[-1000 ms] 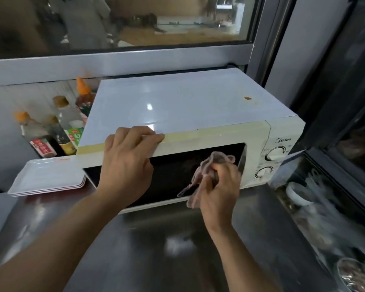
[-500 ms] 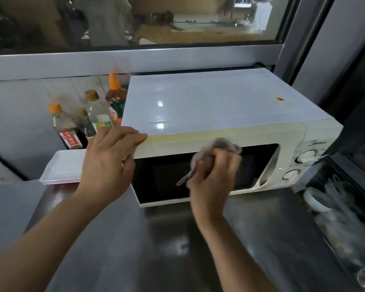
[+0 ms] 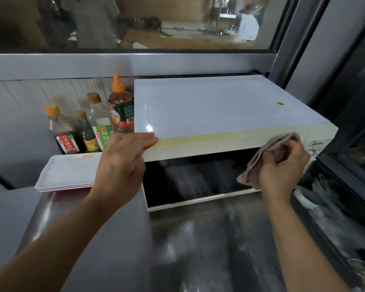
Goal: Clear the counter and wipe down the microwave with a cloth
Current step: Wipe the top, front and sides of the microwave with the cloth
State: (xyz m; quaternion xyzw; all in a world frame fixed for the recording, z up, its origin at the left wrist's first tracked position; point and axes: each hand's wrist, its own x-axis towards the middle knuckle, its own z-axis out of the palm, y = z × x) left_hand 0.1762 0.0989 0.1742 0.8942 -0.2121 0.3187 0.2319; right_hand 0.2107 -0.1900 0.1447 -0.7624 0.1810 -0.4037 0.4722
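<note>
The white microwave [image 3: 209, 110] stands on the steel counter [image 3: 114, 239], with its back close to the wall under a wide window [image 3: 135, 22]. The left hand [image 3: 122, 165] rests on the front left corner of the microwave: its fingers lie rather straight along the top edge, flat on the yellowish strip above the door, and they hold nothing. The right hand [image 3: 282, 167] is at the right end of the microwave door, just beside the control panel [image 3: 316, 144]. Its fingers are curled around a pinkish cloth [image 3: 268, 152], which is bunched in the grip; one part of the cloth stands up against the top edge of the door and another part hangs down on the left of the hand, in front of the dark glass. I cannot tell whether the cloth really touches the glass there. To the left of the microwave, a stack of white rectangular trays [image 3: 70, 171] lies on the counter, just beside the microwave's left side. Behind the trays, four sauce bottles [image 3: 89, 127] stand upright against the wall, the tallest one with an orange nozzle cap nearest to the microwave. To the right of the microwave, lower than the counter, there is a blurred white bowl [image 3: 306, 199].
</note>
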